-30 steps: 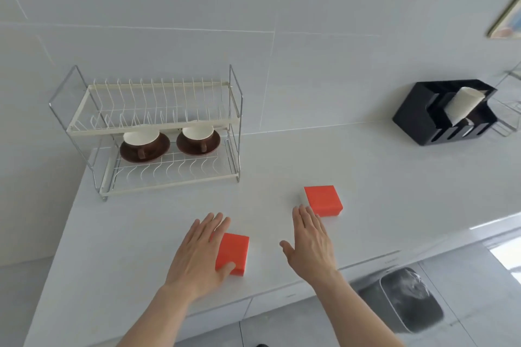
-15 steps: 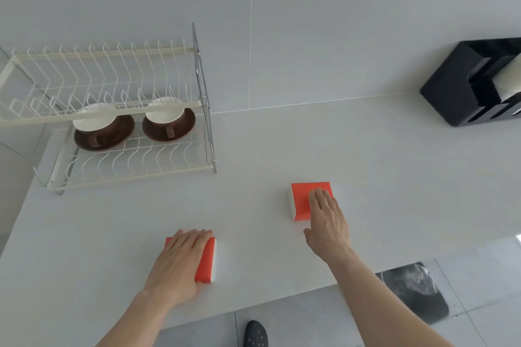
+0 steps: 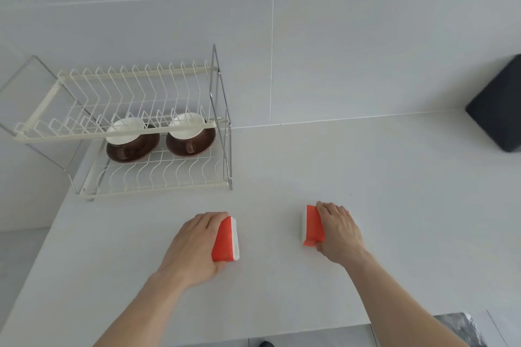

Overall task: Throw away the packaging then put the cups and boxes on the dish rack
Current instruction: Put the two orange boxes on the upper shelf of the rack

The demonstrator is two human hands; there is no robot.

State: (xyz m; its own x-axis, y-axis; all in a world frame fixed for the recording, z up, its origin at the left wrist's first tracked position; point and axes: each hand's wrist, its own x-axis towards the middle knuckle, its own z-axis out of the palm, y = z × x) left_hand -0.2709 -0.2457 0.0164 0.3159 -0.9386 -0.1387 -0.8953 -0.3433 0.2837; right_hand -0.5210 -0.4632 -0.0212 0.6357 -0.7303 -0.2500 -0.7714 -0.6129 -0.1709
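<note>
Two orange boxes with white sides lie on the white counter (image 3: 394, 205). My left hand (image 3: 194, 245) covers the left orange box (image 3: 225, 239), fingers curled over its far edge and thumb at its near end. My right hand (image 3: 338, 231) grips the right orange box (image 3: 311, 227) the same way. A cream wire dish rack (image 3: 135, 93) with two tiers stands at the back left. Two white cups on brown saucers, the left (image 3: 127, 135) and the right (image 3: 187, 129), rest on its lower tier.
A black organiser (image 3: 499, 110) sits at the right edge against the tiled wall. The counter's front edge runs along the bottom, with a dark bin bag (image 3: 459, 329) and a shoe tip on the floor below.
Both hands went from hovering near the boxes to closing over them. The view has moved closer and shifted, so the rack looks larger.
</note>
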